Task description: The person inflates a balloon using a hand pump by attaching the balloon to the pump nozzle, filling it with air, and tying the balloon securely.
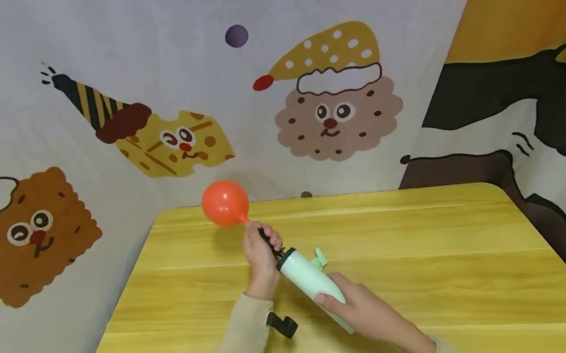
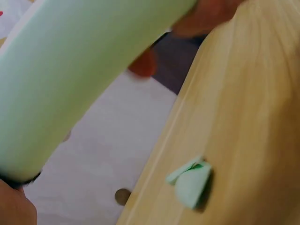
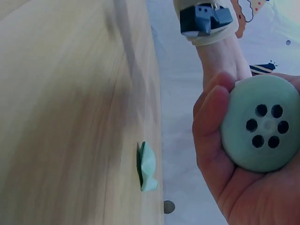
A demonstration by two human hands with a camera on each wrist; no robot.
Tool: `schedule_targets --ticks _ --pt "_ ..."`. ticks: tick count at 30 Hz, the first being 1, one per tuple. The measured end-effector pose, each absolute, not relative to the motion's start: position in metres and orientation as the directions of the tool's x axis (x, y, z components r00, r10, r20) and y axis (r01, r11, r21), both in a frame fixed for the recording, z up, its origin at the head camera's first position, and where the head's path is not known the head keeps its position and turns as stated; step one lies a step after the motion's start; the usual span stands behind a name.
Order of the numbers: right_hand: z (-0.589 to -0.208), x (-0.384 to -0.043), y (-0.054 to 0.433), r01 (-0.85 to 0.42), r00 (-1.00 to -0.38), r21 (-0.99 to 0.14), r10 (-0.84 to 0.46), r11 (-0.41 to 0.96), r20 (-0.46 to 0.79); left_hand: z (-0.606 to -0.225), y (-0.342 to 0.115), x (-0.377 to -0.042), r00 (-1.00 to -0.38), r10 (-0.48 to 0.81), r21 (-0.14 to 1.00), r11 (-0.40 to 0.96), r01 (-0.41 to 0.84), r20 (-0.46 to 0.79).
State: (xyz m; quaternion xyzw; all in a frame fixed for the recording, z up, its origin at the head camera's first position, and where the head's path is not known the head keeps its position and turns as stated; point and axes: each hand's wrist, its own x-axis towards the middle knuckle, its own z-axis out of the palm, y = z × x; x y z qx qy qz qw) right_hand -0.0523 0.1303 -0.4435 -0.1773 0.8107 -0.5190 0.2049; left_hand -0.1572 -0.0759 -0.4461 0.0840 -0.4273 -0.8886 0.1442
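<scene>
Just past the left hand (image 1: 260, 258), balloon (image 1: 225, 203), neck toward it; left grips black end of pump (image 1: 307, 279), right hand (image 1: 364, 309) holds the opposite end. Best kept: neck snug, strokes straight.

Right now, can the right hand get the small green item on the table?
Probably not without letting go: the right hand grips the green pump. Otherwise the way looks free; the small green item lies uncovered nearby on the table.
</scene>
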Motion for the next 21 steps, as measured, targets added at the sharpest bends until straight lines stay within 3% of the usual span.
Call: schedule_targets --ticks 10,17,21 --pt "-0.457 -0.023 0.178 0.001 -0.821 -0.906 -0.516 0.424 -0.242 -0.443 -0.123 -0.181 -0.904 -0.423 0.759 -0.608 0.234 -0.060" --pt "-0.455 -0.026 0.171 -0.153 -0.852 -0.851 -0.503 0.502 -0.143 -0.442 -0.111 -0.174 -0.917 -0.397 0.763 -0.603 0.234 -0.032" --pt "-0.451 -0.032 0.161 -0.180 -0.855 -0.849 -0.506 0.497 -0.115 -0.442 -0.102 -0.170 -0.922 -0.386 0.760 -0.605 0.238 -0.019"
